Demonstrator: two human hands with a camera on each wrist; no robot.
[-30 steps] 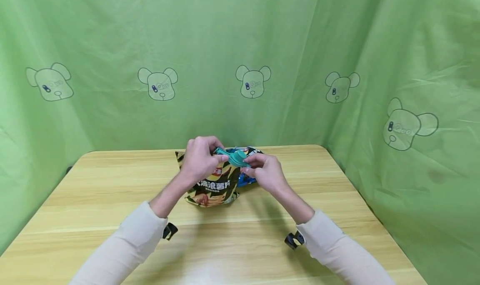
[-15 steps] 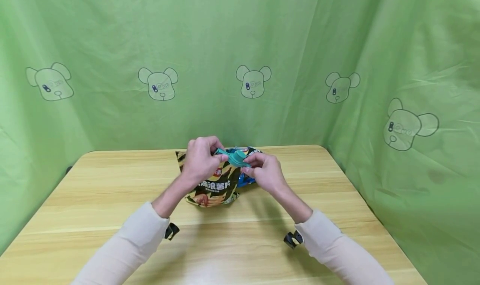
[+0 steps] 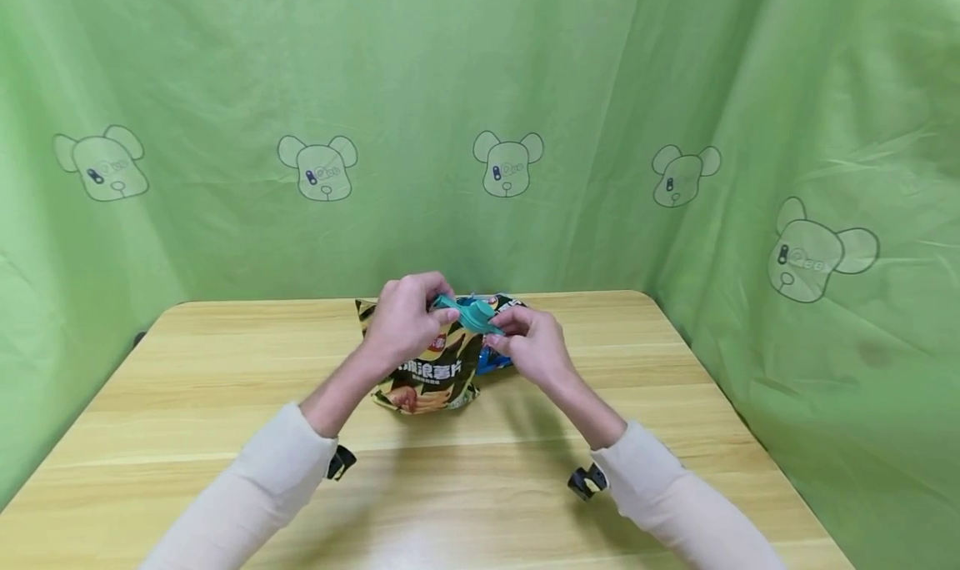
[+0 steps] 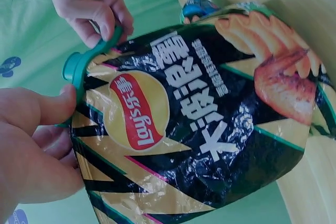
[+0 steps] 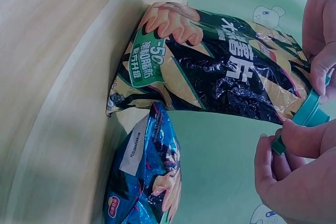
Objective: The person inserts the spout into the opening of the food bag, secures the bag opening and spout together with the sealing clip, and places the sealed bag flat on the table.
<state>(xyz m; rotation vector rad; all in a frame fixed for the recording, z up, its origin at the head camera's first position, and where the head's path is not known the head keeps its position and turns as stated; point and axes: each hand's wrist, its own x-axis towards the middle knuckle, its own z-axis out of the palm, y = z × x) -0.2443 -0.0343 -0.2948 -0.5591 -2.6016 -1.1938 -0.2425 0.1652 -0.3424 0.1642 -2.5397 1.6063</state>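
Observation:
A teal bag clip with a round raised cap lies across the top edge of a black and gold Lay's chip bag. The bag stands upright on the table in the head view. My left hand pinches the clip's left end along with the bag's top edge, thumb in front. At the other end, my right hand pinches the clip between thumb and fingers. In the left wrist view the clip spans between both hands. The left hand covers the bag's upper left part in the head view.
A blue chip bag stands behind and to the right of the black one, close to it. Both are near the back of the wooden table. A green curtain hangs behind and on both sides.
Both hands stay on the clip. My left hand and the bag's upper left corner have shifted very slightly to the right.

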